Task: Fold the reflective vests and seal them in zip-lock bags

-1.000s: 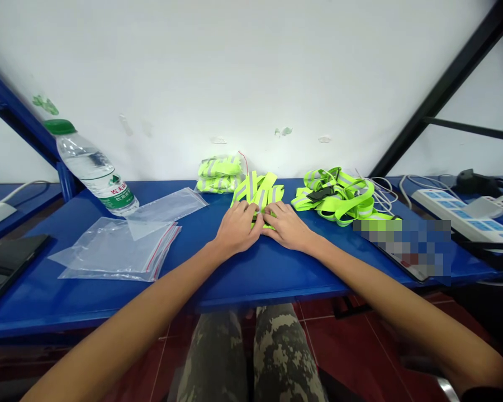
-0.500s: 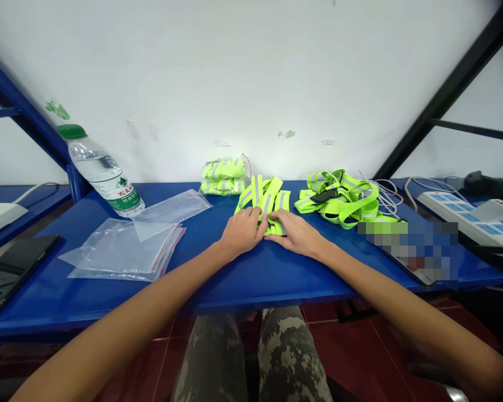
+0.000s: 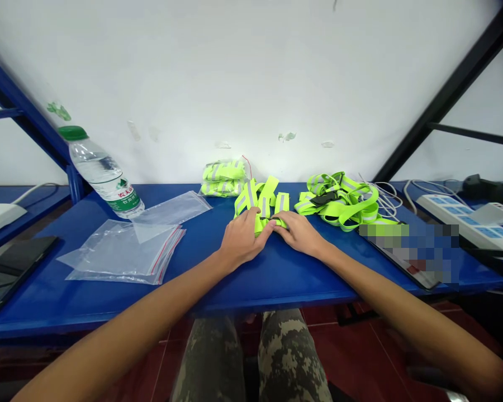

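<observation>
Both hands grip the near end of a neon-yellow reflective strap with silver stripes, which lies in folds on the blue table. My left hand is closed on it, thumb reaching right across the near edge. My right hand pinches the strap from the other side, its thumb close to the left thumb. Parts of the strap are hidden under the fingers. To the right lies a loose pile of similar reflective straps with a black buckle. Behind, against the wall, sits a clear bag of folded straps.
Clear zip bags are stacked at the left of the blue table, by a water bottle. A black phone lies far left. White cables and a power strip are on the right; a flat object there is blurred.
The strap's near end has been bent and gathered between my fingers. My left thumb has moved right, towards the right hand, and the upright strap loops have shifted slightly.
</observation>
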Demonstrator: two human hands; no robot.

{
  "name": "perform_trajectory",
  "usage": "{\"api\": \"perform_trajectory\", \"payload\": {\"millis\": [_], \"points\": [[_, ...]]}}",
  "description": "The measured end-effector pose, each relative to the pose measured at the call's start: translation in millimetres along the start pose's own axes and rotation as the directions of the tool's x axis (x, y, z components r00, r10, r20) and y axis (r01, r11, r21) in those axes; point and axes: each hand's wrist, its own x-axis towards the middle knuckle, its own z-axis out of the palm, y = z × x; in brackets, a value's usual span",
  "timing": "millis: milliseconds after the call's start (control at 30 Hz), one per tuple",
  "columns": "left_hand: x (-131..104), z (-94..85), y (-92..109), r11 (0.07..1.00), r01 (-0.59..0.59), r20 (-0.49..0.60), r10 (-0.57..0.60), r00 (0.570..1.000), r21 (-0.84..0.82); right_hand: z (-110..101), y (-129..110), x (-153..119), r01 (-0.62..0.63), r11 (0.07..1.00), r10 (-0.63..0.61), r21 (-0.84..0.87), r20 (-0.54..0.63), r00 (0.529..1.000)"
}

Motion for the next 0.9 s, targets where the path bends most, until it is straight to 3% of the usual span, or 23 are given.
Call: {"api": "perform_trajectory", "payload": {"millis": [200, 367, 500, 600, 667, 767, 900], "points": [[12, 3.5, -6, 1.000, 0.018, 0.002, -0.018, 1.000, -0.025, 3, -1, 3, -0.055, 0.989, 0.049, 0.140, 0.047, 0.998], [24, 3.8, -12, 0.997, 0.081, 0.082, -0.079, 0.993, -0.018, 12, -3, 5, -0.133, 0.962, 0.145, 0.238, -0.034, 0.989], [28, 8.4, -13, 0.988, 0.133, 0.090, -0.140, 0.986, 0.085, 17, -1, 7, -0.118, 0.980, 0.131, 0.157, -0.075, 0.989], [28, 11.6, -11, 0.988, 0.076, 0.099, -0.090, 0.991, 0.137, 18, 0, 9, -0.088, 0.994, 0.093, 0.062, -0.097, 0.991], [26, 13.0, -8, 0.982, 0.028, 0.032, -0.034, 0.999, 0.184, 17, 0, 10, -0.083, 0.997, 0.081, -0.008, -0.094, 0.992], [23, 14.9, -4, 0.967, 0.058, -0.128, -0.026, 0.991, 0.248, 18, -2, 8, -0.093, 0.993, 0.084, -0.074, -0.116, 0.990], [23, 19.1, -5, 0.975, 0.083, -0.112, -0.061, 0.992, 0.207, 20, -3, 6, -0.226, 0.969, 0.194, -0.102, -0.253, 0.948]]}}
